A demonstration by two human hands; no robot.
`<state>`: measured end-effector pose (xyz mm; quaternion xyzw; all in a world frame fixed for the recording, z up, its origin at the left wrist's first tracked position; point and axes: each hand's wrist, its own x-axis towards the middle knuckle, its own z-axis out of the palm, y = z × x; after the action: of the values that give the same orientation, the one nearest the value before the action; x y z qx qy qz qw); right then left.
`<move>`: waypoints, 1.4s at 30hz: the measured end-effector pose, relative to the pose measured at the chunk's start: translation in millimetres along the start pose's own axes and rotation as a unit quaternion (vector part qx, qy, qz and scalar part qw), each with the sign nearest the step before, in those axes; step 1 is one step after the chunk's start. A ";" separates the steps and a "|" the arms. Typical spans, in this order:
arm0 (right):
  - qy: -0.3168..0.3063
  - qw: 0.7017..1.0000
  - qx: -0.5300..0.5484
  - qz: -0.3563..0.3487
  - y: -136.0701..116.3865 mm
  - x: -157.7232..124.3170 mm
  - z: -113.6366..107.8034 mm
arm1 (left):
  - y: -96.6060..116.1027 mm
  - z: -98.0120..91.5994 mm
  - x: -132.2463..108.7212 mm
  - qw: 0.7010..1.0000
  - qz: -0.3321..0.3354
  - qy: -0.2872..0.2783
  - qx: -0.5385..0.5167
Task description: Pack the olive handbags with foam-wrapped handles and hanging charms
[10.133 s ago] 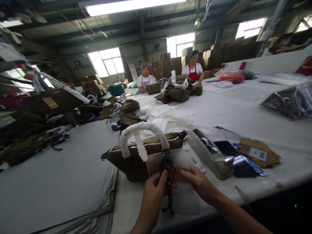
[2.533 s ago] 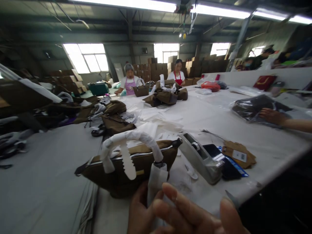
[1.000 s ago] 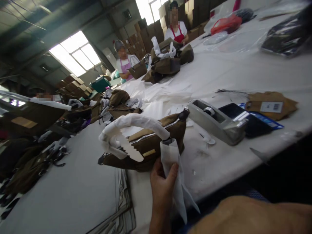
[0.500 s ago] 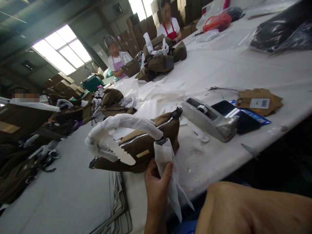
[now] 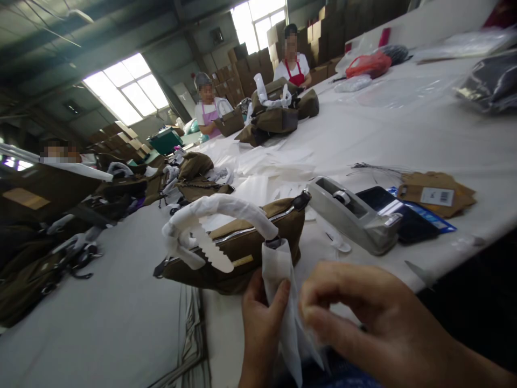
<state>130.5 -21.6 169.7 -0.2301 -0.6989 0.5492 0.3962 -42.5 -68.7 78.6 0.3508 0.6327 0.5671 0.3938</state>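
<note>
- Two hands are working at the near edge of the white table (image 5: 404, 124): the left hand (image 5: 260, 323) and the right hand (image 5: 363, 318).
- The left hand is clamping thumb and fingers on a white paper wrap (image 5: 278, 269), which is hanging toward 6 o'clock from the ring at the near end of the bag's handle.
- The right hand is hovering at 3 o'clock of that wrap, just beside it, with its fingertips bunching together. It is blurred, so whether anything is sitting between them cannot be told.
- The brown bag (image 5: 242, 253) is lying on the table at 12 o'clock of the left hand, zip facing up, its handle (image 5: 220, 207) bundled in white paper.
- A grey tape dispenser (image 5: 351, 215) is sitting near the bag at its 3 o'clock, with a dark phone (image 5: 383, 202) and brown tags (image 5: 436, 188) lying further toward 3 o'clock.
- Two people in aprons (image 5: 294, 75) are working at the far end, toward 12 o'clock, beside more brown bags (image 5: 274, 116).
</note>
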 end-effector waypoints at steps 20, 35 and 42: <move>0.216 0.948 -0.230 -0.033 69.8 28.0 29.8 | -0.6 0.3 3.4 0.999 0.013 -0.029 -0.042; 0.155 0.985 -0.044 0.062 75.4 24.2 4.2 | 6.5 -2.5 1.7 1.000 -0.014 -0.024 -0.006; 0.183 0.971 -0.156 0.008 81.9 21.3 6.7 | 3.4 -3.4 -0.8 0.995 -0.030 -0.048 -0.082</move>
<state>103.4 14.3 97.7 -0.3910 -0.6901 0.3848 0.4720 -45.2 -70.6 82.2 0.3252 0.5749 0.5873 0.4679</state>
